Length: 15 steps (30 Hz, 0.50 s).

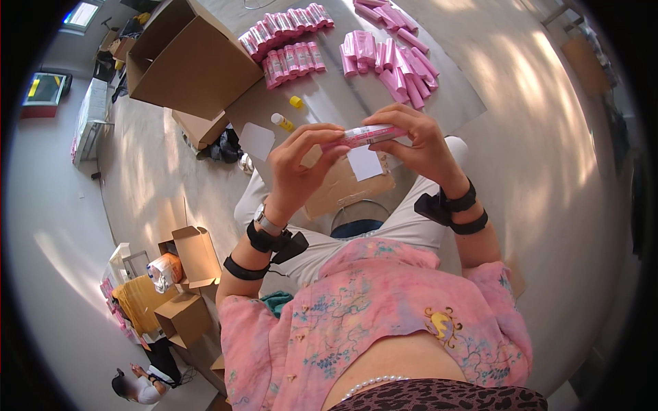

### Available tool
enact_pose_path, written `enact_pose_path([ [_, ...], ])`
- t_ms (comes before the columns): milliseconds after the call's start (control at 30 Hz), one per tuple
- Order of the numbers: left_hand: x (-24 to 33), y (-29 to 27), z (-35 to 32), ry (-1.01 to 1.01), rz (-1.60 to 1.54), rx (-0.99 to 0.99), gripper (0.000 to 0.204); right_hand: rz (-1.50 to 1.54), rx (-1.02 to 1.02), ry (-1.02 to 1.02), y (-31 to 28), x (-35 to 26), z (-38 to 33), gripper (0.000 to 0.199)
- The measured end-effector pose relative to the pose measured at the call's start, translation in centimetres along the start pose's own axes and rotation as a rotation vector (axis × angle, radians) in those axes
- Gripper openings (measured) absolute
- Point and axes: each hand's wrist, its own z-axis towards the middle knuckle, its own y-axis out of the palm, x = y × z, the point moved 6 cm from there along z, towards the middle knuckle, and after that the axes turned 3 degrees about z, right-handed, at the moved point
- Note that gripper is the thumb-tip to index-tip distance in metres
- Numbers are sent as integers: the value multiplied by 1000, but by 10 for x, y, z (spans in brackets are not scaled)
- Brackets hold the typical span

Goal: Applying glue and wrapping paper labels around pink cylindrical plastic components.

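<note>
A pink roll with a printed paper label [360, 136] is held level above the table's near edge. My left hand [298, 164] pinches its left end, and my right hand [415, 140] grips its right end with thumb and fingers. Just below the roll, a white square of paper [366, 166] lies on a brown cardboard piece [336, 200]. Another white paper [257, 141] rests to the left of my left hand. Beyond that hand are an uncapped glue stick [282, 122] and a yellow cap [296, 102].
Labelled pink rolls [295, 60] stand in rows at the table's far left. Plain pink rolls [411, 75] are heaped at the far right. A large open cardboard box [199, 61] stands left of them. More boxes [195, 255] and another person [140, 387] are at the lower left.
</note>
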Motion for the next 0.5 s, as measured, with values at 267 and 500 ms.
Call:
enact_pose_path([
  [267, -42, 23, -17, -669, -530, -174, 37, 252, -69, 283, 12, 43, -11, 32],
  [500, -76, 33, -31, -733, -543, -220, 38, 343, -133, 458, 28, 71, -14, 32],
])
